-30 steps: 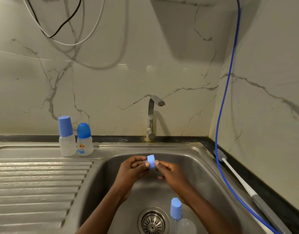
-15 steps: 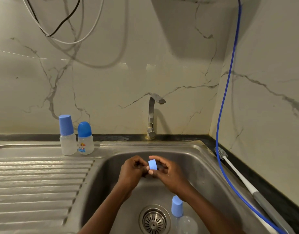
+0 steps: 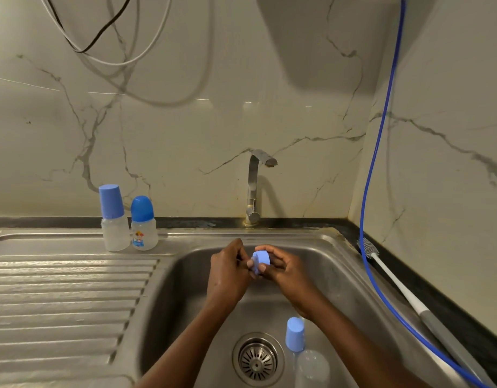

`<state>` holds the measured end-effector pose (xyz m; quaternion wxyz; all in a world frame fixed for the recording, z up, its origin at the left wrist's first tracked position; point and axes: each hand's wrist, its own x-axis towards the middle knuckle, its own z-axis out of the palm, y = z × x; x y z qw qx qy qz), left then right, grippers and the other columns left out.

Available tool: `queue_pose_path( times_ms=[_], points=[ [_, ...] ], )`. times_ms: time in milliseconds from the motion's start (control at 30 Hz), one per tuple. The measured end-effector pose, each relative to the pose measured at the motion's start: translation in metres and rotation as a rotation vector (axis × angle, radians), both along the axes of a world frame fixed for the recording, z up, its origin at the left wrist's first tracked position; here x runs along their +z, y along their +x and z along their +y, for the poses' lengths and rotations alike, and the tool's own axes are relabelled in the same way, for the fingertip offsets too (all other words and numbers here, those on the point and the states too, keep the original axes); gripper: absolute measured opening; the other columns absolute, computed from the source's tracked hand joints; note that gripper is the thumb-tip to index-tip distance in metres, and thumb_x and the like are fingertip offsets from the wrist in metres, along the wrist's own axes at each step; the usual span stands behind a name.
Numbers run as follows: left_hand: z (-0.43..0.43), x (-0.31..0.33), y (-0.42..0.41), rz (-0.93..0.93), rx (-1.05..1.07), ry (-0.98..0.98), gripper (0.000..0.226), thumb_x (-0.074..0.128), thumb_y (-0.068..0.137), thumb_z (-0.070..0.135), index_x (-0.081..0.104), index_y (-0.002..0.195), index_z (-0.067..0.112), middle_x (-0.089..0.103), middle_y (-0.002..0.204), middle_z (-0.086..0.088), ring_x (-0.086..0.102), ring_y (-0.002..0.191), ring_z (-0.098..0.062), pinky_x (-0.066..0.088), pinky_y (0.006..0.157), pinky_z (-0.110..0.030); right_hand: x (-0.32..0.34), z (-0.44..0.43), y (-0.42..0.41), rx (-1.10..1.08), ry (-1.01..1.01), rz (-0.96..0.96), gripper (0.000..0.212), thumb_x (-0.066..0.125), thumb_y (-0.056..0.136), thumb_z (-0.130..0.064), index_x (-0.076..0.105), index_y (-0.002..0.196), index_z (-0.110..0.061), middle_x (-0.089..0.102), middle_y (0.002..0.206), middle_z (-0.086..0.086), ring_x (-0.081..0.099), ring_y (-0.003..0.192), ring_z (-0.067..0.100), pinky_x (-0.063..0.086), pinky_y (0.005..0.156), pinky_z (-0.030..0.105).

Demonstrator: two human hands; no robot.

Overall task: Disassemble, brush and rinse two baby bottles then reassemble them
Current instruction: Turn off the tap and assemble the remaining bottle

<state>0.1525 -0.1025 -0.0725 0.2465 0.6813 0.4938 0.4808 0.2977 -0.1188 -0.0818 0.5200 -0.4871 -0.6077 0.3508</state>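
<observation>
Drainboard [image 3: 59, 303] — tall bottle [image 3: 114, 228], short bottle [image 3: 143, 231]; basin [image 3: 339, 275] — clear bottle [image 3: 311, 365].

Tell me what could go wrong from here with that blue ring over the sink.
1. The blue ring, pinched between left hand and right hand above the basin, may slip and drop toward the drain.
2. The right forearm could knock over the blue cap beside it.

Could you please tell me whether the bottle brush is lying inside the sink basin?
No, the bottle brush lies on the dark counter edge right of the sink, outside the basin.
</observation>
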Motion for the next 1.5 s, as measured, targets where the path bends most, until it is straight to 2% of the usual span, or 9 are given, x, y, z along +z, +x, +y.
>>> queue_pose_path(
  times_ms=[133,267,533,733,900,1033,1167,1300,1500],
  points=[
    [0.003,-0.003,-0.004,-0.052,-0.071,-0.018,0.015,0.067,0.09,0.009,0.057,0.08,0.012,0.07,0.073,-0.006,0.07,0.07,-0.018,0.061,0.068,-0.04,-0.002,0.0,0.004,0.06,-0.089,0.087,0.03,0.063,0.093,-0.01,0.064,0.116,-0.029,0.07,0.116,0.002,0.065,0.111,0.019,0.05,0.101,0.043],
    [0.006,-0.002,-0.011,-0.079,-0.105,-0.082,0.011,0.063,0.091,0.004,0.058,0.083,0.008,0.07,0.071,-0.006,0.07,0.064,-0.013,0.061,0.065,-0.03,0.002,-0.001,0.008,0.126,-0.131,0.096,0.028,0.062,0.092,-0.006,0.065,0.114,-0.023,0.071,0.113,0.007,0.067,0.107,0.023,0.052,0.1,0.041],
    [0.011,-0.008,-0.019,-0.234,-0.225,-0.204,0.002,0.061,0.092,0.002,0.062,0.09,0.0,0.072,0.076,-0.013,0.073,0.072,-0.026,0.061,0.071,-0.034,0.001,-0.007,0.01,0.154,-0.14,0.102,0.026,0.062,0.093,-0.013,0.062,0.116,-0.025,0.071,0.109,0.002,0.068,0.105,0.018,0.054,0.095,0.033],
    [0.007,-0.01,-0.014,-0.096,-0.318,-0.128,0.026,0.075,0.083,0.011,0.07,0.106,0.023,0.074,0.094,0.004,0.07,0.091,-0.007,0.057,0.08,-0.021,-0.002,-0.007,0.014,0.114,-0.165,0.161,0.029,0.06,0.094,-0.011,0.059,0.122,-0.016,0.07,0.112,0.006,0.069,0.102,0.019,0.056,0.086,0.028],
    [0.005,-0.007,-0.007,-0.024,-0.128,-0.07,0.018,0.077,0.079,0.007,0.075,0.092,0.02,0.072,0.082,0.008,0.068,0.075,-0.002,0.055,0.072,-0.014,-0.003,-0.005,0.012,0.17,-0.204,0.252,0.028,0.059,0.094,-0.005,0.059,0.122,-0.009,0.067,0.116,0.018,0.068,0.106,0.026,0.057,0.085,0.029],
    [0.003,-0.006,-0.006,-0.022,-0.07,0.018,0.008,0.075,0.082,0.01,0.075,0.085,0.017,0.07,0.074,0.009,0.067,0.071,-0.003,0.05,0.066,-0.008,0.0,-0.005,0.009,0.189,-0.201,0.337,0.028,0.059,0.093,-0.008,0.06,0.121,-0.011,0.068,0.115,0.012,0.068,0.107,0.025,0.057,0.085,0.029],
    [0.007,-0.004,-0.01,-0.099,-0.101,-0.021,0.004,0.076,0.082,0.01,0.075,0.08,0.013,0.071,0.069,0.002,0.068,0.067,-0.011,0.058,0.071,-0.023,0.005,-0.006,0.009,0.24,-0.236,0.404,0.037,0.064,0.083,-0.016,0.06,0.12,-0.01,0.066,0.118,0.015,0.067,0.109,0.028,0.056,0.091,0.034],
    [0.009,-0.005,-0.014,-0.121,-0.18,-0.037,0.009,0.076,0.08,0.007,0.072,0.084,0.014,0.072,0.076,0.0,0.069,0.072,-0.008,0.057,0.07,-0.022,0.004,-0.006,0.012,0.194,-0.223,0.294,0.031,0.064,0.089,-0.006,0.059,0.12,-0.009,0.066,0.116,0.014,0.067,0.106,0.026,0.057,0.088,0.033],
    [0.007,-0.009,-0.007,0.028,-0.282,0.033,0.035,0.076,0.08,0.003,0.064,0.103,0.027,0.071,0.09,0.004,0.068,0.081,-0.001,0.058,0.079,-0.021,-0.008,-0.003,0.022,-0.018,-0.08,-0.428,0.045,0.082,0.073,-0.02,0.055,0.109,-0.022,0.064,0.102,0.0,0.061,0.089,0.011,0.05,0.075,0.022]
  ],
)
